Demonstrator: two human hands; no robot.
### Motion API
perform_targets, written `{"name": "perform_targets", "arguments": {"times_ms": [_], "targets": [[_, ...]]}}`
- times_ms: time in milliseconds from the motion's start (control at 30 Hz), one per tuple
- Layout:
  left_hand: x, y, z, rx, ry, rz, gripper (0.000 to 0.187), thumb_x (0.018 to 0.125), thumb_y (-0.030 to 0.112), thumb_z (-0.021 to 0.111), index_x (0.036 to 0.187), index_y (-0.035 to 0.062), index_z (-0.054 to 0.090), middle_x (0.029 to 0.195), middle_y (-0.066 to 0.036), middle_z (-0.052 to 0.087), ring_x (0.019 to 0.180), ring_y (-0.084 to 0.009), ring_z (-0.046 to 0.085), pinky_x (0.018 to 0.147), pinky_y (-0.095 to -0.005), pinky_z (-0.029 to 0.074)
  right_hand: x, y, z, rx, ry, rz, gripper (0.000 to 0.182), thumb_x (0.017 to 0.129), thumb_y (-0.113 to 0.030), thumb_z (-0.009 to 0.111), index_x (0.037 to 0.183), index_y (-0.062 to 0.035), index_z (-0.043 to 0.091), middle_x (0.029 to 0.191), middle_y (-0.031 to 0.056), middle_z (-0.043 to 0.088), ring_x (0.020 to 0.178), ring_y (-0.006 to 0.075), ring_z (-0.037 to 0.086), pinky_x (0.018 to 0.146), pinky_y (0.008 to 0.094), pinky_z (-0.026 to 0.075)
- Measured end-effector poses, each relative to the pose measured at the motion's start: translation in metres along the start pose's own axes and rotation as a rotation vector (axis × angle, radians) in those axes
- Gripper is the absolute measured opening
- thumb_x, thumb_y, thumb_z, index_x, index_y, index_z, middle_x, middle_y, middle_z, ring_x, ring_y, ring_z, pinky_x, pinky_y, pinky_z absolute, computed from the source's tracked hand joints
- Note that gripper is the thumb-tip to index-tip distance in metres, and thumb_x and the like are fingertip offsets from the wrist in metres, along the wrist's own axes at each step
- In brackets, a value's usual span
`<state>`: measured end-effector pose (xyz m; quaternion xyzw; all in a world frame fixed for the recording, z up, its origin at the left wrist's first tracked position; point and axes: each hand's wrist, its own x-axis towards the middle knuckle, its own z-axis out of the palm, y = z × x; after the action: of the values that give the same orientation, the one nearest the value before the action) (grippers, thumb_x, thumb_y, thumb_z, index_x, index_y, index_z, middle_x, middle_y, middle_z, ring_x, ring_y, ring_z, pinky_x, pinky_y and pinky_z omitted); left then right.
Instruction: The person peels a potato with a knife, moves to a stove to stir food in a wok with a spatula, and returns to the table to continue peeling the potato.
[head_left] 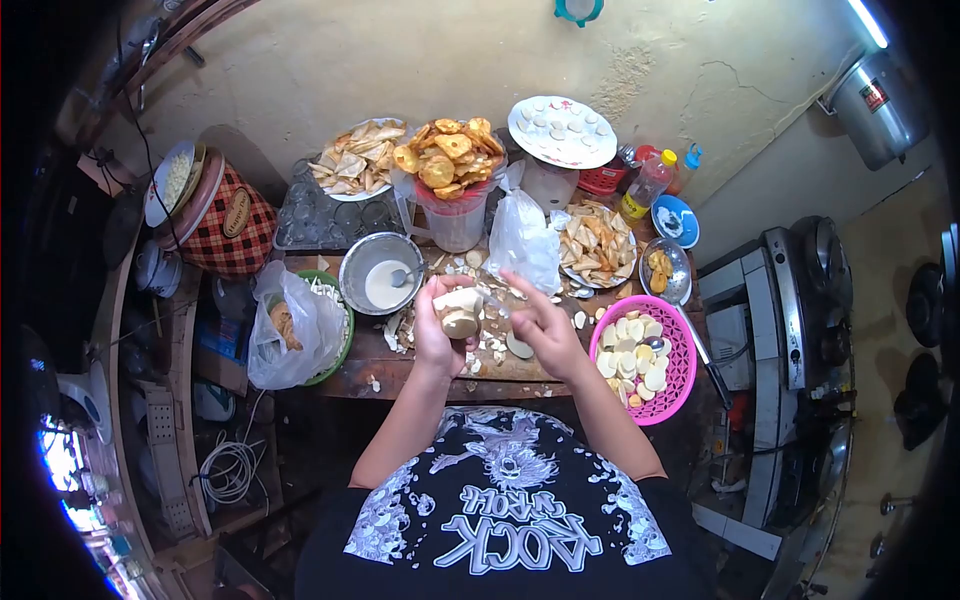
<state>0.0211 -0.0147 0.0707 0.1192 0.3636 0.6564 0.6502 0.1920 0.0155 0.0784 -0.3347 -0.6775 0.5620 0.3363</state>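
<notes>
My left hand (436, 335) is wrapped round a pale, peeled piece of food (460, 312) above the wooden table (360, 375). Close on its right, my right hand (545, 325) holds a knife (492, 300) whose blade points at the piece. Pale scraps and a round slice (519, 345) lie on the board below. A pink basket (680, 375) of pale slices stands right of my right hand. Left of my left hand is a metal bowl (352, 290) with white batter and a spoon.
Behind are a clear plastic bag (525, 240), a container of fried slices (450, 155), plates of folded pastries (360, 160) (597, 243) and bottles (650, 183). A green basin (340, 360) with a bag stands left, a stove (785, 310) right.
</notes>
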Motion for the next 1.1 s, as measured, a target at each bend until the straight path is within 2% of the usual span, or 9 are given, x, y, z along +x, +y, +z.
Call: {"name": "perform_targets", "arguments": {"times_ms": [100, 133, 367, 500, 600, 667, 767, 833, 1100], "targets": [[-0.001, 0.004, 0.007, -0.007, -0.02, -0.002, 0.041, 0.094, 0.037, 0.026, 0.091, 0.0063, 0.053, 0.064, -0.007, 0.057, 0.041, -0.0153, 0.052, 0.03, -0.024, 0.037, -0.003, -0.028, 0.0, -0.357, -0.126, -0.184, 0.053, 0.087, -0.027, 0.056, 0.137, -0.0135, 0.042, 0.056, 0.003, 0.045, 0.048, 0.014, 0.044, 0.051, 0.028, 0.037], [-0.003, 0.005, 0.006, -0.06, -0.07, -0.017, 0.038, 0.093, 0.033, 0.027, 0.088, 0.0056, 0.053, 0.067, -0.01, 0.059, 0.042, -0.0157, 0.053, 0.03, -0.024, 0.039, -0.003, -0.036, 0.0, -0.45, -0.142, -0.204, 0.05, 0.085, -0.029, 0.057, 0.132, -0.0163, 0.048, 0.058, 0.0099, 0.051, 0.05, 0.022, 0.052, 0.053, 0.0315, 0.041], [-0.008, 0.011, 0.01, -0.139, -0.18, -0.104, 0.034, 0.091, 0.03, 0.027, 0.083, 0.0077, 0.052, 0.073, -0.015, 0.062, 0.043, -0.0152, 0.054, 0.027, -0.0211, 0.035, -0.001, -0.034, 0.007, -0.408, -0.119, -0.346, 0.045, 0.086, -0.031, 0.056, 0.13, -0.0197, 0.051, 0.083, 0.0156, 0.066, 0.06, 0.0297, 0.062, 0.057, 0.0365, 0.048], [-0.012, 0.011, 0.016, -0.128, -0.154, -0.096, 0.032, 0.089, 0.034, 0.029, 0.082, 0.0091, 0.048, 0.075, -0.016, 0.061, 0.054, -0.0196, 0.059, 0.036, -0.0246, 0.042, -0.007, -0.024, 0.021, -0.141, -0.078, -0.323, 0.045, 0.091, -0.031, 0.052, 0.13, -0.008, 0.05, 0.083, 0.0127, 0.065, 0.065, 0.0167, 0.06, 0.063, 0.0279, 0.045], [-0.01, 0.007, 0.014, -0.143, -0.155, 0.003, 0.031, 0.086, 0.034, 0.031, 0.08, 0.008, 0.045, 0.079, -0.016, 0.06, 0.065, -0.0235, 0.061, 0.05, -0.0307, 0.049, -0.01, -0.028, 0.028, 0.064, -0.103, -0.227, 0.047, 0.093, -0.033, 0.049, 0.132, -0.0061, 0.048, 0.075, 0.0045, 0.057, 0.062, 0.0102, 0.049, 0.059, 0.0244, 0.039], [-0.009, 0.003, 0.016, -0.151, -0.103, 0.066, 0.029, 0.087, 0.035, 0.03, 0.083, 0.0094, 0.044, 0.082, -0.014, 0.059, 0.067, -0.0224, 0.06, 0.051, -0.0301, 0.05, -0.01, -0.029, 0.031, 0.132, -0.103, -0.209, 0.049, 0.094, -0.035, 0.048, 0.133, -0.0054, 0.047, 0.071, 0.0001, 0.051, 0.061, 0.0077, 0.042, 0.057, 0.0229, 0.036], [-0.011, 0.005, 0.011, -0.067, -0.181, 0.163, 0.028, 0.087, 0.033, 0.029, 0.085, 0.0087, 0.043, 0.087, -0.012, 0.055, 0.075, -0.0225, 0.058, 0.062, -0.0332, 0.05, -0.012, -0.024, 0.036, 0.22, -0.11, -0.151, 0.044, 0.094, -0.029, 0.049, 0.131, -0.0047, 0.048, 0.076, 0.0, 0.052, 0.065, 0.0071, 0.043, 0.061, 0.0229, 0.037], [-0.011, 0.005, 0.011, -0.028, -0.164, 0.234, 0.026, 0.087, 0.031, 0.03, 0.085, 0.0081, 0.043, 0.087, -0.012, 0.053, 0.076, -0.0211, 0.056, 0.064, -0.0324, 0.049, -0.015, -0.023, 0.036, 0.205, -0.103, -0.112, 0.038, 0.093, -0.02, 0.051, 0.128, -0.0054, 0.052, 0.091, 0.0056, 0.065, 0.077, 0.0076, 0.053, 0.073, 0.0241, 0.044], [-0.004, -0.001, 0.007, 0.107, -0.063, 0.474, 0.023, 0.087, 0.027, 0.031, 0.082, 0.0073, 0.042, 0.084, -0.01, 0.052, 0.073, -0.0184, 0.053, 0.069, -0.0314, 0.045, -0.014, -0.004, 0.058, 0.309, 0.07, -0.177, 0.046, 0.095, -0.034, 0.047, 0.131, -0.0042, 0.048, 0.061, -0.0058, 0.037, 0.053, 0.0048, 0.031, 0.049, 0.0205, 0.026]]}}
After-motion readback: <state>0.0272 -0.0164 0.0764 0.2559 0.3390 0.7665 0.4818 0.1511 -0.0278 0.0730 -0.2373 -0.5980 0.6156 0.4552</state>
